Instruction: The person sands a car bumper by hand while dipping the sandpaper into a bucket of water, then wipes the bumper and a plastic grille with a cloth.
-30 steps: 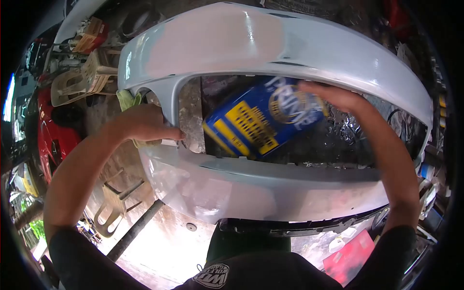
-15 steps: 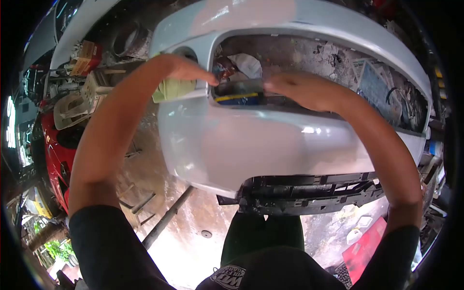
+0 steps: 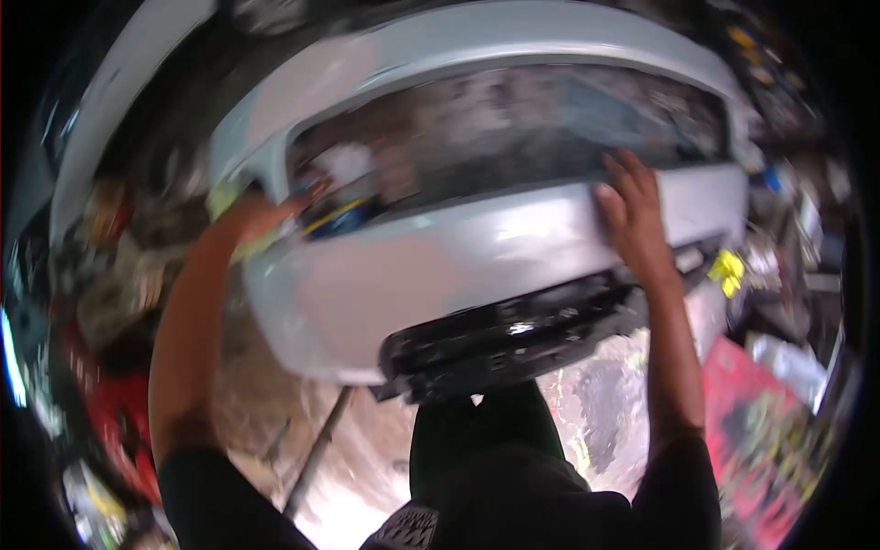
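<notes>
A light silver car bumper [image 3: 550, 215] with dull pinkish patches lies across the middle, in front of my body. At its left end, my left hand [image 3: 261, 215] is curled over the strut beside the large opening; motion blurs the fingers. My right hand [image 3: 637, 215] is on the bar below that opening, right of the middle, with its fingers spread and pointing away from me. A black plastic grille [image 3: 504, 339] is fixed along the bumper's near edge. A pale green cloth-like thing [image 3: 225, 197] shows blurred at the left end, partly behind my left hand.
A blue and yellow object [image 3: 339, 220] shows through the opening. Bright yellow material [image 3: 727, 272] is at the right, above a red panel [image 3: 752, 431] on the floor. A dark pole [image 3: 316, 454] slants at the lower left. Another curved pale panel [image 3: 119, 92] stands at the far left.
My view has turned to the right, so the bumper sits further left and tilted. My right hand has come down from above the opening onto the lower bar. My left hand stays at the strut.
</notes>
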A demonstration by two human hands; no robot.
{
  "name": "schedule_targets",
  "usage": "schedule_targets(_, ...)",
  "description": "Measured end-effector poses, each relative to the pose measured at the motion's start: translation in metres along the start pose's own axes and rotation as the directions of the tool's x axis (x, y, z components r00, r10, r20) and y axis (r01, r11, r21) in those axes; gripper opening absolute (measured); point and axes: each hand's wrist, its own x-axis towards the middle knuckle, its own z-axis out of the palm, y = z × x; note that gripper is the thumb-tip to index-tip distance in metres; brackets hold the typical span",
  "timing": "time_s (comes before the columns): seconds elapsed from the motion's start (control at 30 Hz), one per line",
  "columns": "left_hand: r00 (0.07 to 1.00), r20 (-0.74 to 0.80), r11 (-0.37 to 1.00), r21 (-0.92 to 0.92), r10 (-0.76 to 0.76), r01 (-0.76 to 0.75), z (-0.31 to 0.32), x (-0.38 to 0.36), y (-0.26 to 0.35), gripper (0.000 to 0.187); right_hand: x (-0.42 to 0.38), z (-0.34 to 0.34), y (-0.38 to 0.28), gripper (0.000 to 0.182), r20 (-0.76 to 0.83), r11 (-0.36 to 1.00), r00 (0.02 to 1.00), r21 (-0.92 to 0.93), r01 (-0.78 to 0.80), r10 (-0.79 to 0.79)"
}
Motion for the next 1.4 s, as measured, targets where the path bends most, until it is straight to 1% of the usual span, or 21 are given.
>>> schedule_targets(0.07,0.998,-0.055,0.999,-0.029,0.036,-0.037,0.007,-0.007,0.01,0.117,-0.02,-0.014,0.03,0.049,-0.214,0.944,0.931,0.216,-0.251,0.297)
schedule_targets(0.13,0.993,-0.101,0.998,-0.009,0.061,-0.062,0.003,-0.017,0.014,0.108,-0.051,-0.03,0.076,0.051,-0.335,0.867,0.807,0.298,-0.399,0.487)
schedule_targets(0.23,0.994,-0.064,0.996,-0.033,0.086,-0.088,0.006,-0.005,0.0,0.085,-0.112,-0.023,0.167,0.051,-0.197,0.394,0.447,0.825,-0.406,0.873)
schedule_targets(0.33,0.983,-0.161,0.991,0.116,0.091,-0.073,0.015,0.017,-0.007,0.07,-0.138,-0.025,0.234,0.046,-0.097,0.19,0.286,0.929,-0.318,0.953)
schedule_targets(0.37,0.976,-0.201,0.994,0.085,0.081,-0.065,0.019,0.016,-0.008,0.071,-0.136,-0.031,0.241,0.035,-0.086,0.169,0.248,0.928,-0.333,0.965)
schedule_targets(0.47,0.951,-0.308,0.999,0.026,0.038,-0.031,0.024,0.003,0.0,0.073,-0.154,-0.012,0.311,0.048,0.108,-0.025,0.164,0.897,-0.442,0.98)
schedule_targets(0.5,0.939,-0.344,1.0,0.023,0.02,-0.013,0.026,-0.012,0.009,0.074,-0.161,0.015,0.343,0.046,-0.013,0.066,0.13,0.908,-0.414,0.991)
schedule_targets(0.6,0.92,-0.392,0.999,0.041,-0.015,0.034,0.032,-0.027,0.016,0.073,-0.178,0.043,0.379,0.044,-0.111,0.134,0.075,0.797,-0.589,0.991)
schedule_targets(0.63,0.915,-0.403,0.998,0.049,-0.027,0.051,0.031,-0.026,0.017,0.073,-0.151,0.004,0.317,0.042,0.023,0.019,0.087,0.888,-0.459,0.996)
schedule_targets(0.73,0.921,-0.384,0.994,0.054,-0.068,0.096,0.029,-0.029,0.026,0.076,-0.124,-0.004,0.286,0.039,-0.403,0.552,0.38,0.661,-0.509,0.833)
schedule_targets(0.77,0.924,-0.374,0.992,0.063,-0.074,0.105,0.029,-0.024,0.023,0.078,-0.104,-0.018,0.261,0.037,-0.333,0.5,0.387,0.701,-0.509,0.86)
schedule_targets(0.8,0.924,-0.377,0.992,0.071,-0.066,0.1,0.03,-0.024,0.024,0.077,-0.081,-0.034,0.235,0.035,-0.448,0.665,0.498,0.586,-0.463,0.742)
schedule_targets(0.83,0.924,-0.379,0.992,0.079,-0.06,0.096,0.029,-0.024,0.024,0.076,-0.061,-0.048,0.22,0.035,-0.547,0.859,0.663,0.306,-0.41,0.511)
schedule_targets(0.87,0.922,-0.382,0.992,0.079,-0.056,0.093,0.03,-0.023,0.022,0.075,-0.041,-0.058,0.213,0.036,-0.457,0.908,0.786,0.257,-0.331,0.416)
schedule_targets(0.93,0.915,-0.402,0.988,0.134,-0.016,0.076,0.033,-0.014,0.014,0.073,0.001,-0.074,0.212,0.046,-0.151,0.984,0.977,-0.076,-0.161,0.148)
schedule_targets(0.97,0.913,-0.409,0.985,0.157,-0.004,0.075,0.033,-0.018,0.015,0.072,0.021,-0.074,0.221,0.054,0.094,0.979,0.978,-0.099,-0.176,0.185)
schedule_targets(1.03,0.911,-0.411,0.977,0.186,-0.021,0.107,0.032,-0.018,0.017,0.069,0.057,-0.077,0.227,0.073,0.517,0.958,0.814,-0.234,-0.164,0.265)
schedule_targets(1.07,0.911,-0.411,0.976,0.193,-0.015,0.103,0.032,-0.017,0.016,0.068,0.071,-0.087,0.218,0.073,0.563,0.923,0.732,-0.236,-0.303,0.384)
schedule_targets(1.13,0.927,-0.376,0.984,0.159,-0.011,0.076,0.025,-0.024,0.026,0.067,0.09,-0.082,0.22,0.072,0.648,0.944,0.691,-0.284,-0.17,0.319)
schedule_targets(1.23,0.94,-0.341,0.991,0.122,-0.005,0.05,0.013,-0.035,0.028,0.065,0.103,-0.082,0.219,0.067,0.657,0.932,0.661,-0.257,-0.255,0.362)
schedule_targets(1.4,0.948,-0.307,0.996,-0.005,-0.085,0.087,0.007,-0.039,-0.014,0.064,0.133,-0.094,0.175,0.064,0.622,0.968,0.745,-0.213,-0.135,0.24)
